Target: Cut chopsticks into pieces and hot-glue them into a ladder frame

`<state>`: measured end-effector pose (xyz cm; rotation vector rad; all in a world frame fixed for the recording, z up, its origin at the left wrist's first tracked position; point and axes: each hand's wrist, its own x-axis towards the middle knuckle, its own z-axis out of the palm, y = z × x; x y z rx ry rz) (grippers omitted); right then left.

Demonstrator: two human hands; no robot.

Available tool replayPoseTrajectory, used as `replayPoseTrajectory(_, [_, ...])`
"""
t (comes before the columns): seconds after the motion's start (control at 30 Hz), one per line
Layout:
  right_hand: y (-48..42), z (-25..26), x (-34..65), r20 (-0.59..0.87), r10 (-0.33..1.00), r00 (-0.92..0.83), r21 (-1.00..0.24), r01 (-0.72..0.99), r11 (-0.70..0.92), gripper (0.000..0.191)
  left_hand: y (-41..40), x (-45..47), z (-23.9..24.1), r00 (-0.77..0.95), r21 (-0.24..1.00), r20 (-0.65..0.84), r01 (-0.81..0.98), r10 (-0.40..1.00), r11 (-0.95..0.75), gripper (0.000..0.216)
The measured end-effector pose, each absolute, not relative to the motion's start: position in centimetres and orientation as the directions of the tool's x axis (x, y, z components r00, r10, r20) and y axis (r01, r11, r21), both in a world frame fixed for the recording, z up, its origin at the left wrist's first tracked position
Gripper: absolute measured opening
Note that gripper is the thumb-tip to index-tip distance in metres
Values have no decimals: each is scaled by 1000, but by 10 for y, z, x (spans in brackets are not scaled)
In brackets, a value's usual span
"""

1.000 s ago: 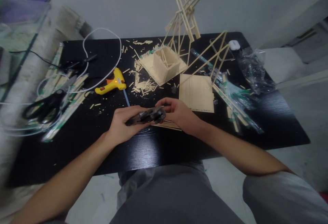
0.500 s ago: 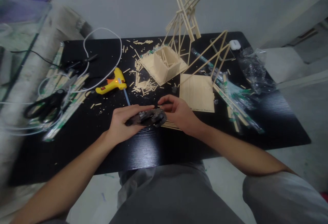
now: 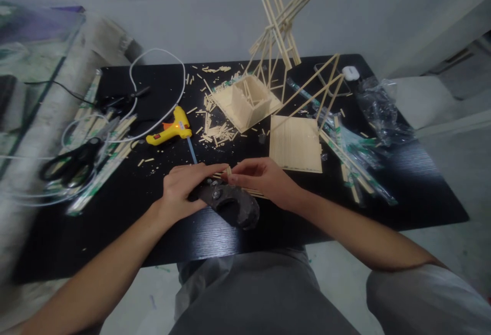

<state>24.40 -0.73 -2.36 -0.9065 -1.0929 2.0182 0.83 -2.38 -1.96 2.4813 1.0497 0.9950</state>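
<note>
One left hand (image 3: 184,186): fingers gripping dark tool (image 3: 230,195)
Right hand (image 3: 266,181): pinching what look like thin sticks (image 3: 229,171)
Glue gun (image 3: 178,128): beyond left fingers

The left hand (image 3: 180,186) curls in a grip, back upward, its index finger stretched toward the right hand (image 3: 270,179). The right thumb and fingers bend inward, and the fingertips of both hands come close together. The bare left forearm (image 3: 103,263) and right forearm (image 3: 353,227) slant inward.
</note>
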Motion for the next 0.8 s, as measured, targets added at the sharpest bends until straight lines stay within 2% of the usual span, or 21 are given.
replayPoseTrajectory(0.13, [-10, -23, 244, -190, 797, -573, -907, -210, -366, 20, -30, 5, -20, 504, 453, 427, 599, 751, -660, 36])
replayPoseTrajectory(0.43, [-9, -18, 247, -138, 852, -505, -955, -160, -249, 19, -26, 9, -17, 501, 464, 422, 596, 755, -655, 44])
replayPoseTrajectory(0.57, [-5, -18, 251, -77, 891, -448, -980, -131, -150, 18, -12, 2, -8, 480, 486, 345, 645, 807, -590, 38])
replayPoseTrajectory(0.67, [-1, -17, 255, -45, 887, -460, -993, -79, -92, 19, -2, -4, -5, 393, 501, 277, 720, 877, -480, 30])
replayPoseTrajectory(0.8, [1, -15, 259, -10, 886, -464, -998, -55, -40, 19, 4, -6, 0, 343, 525, 201, 753, 918, -396, 31])
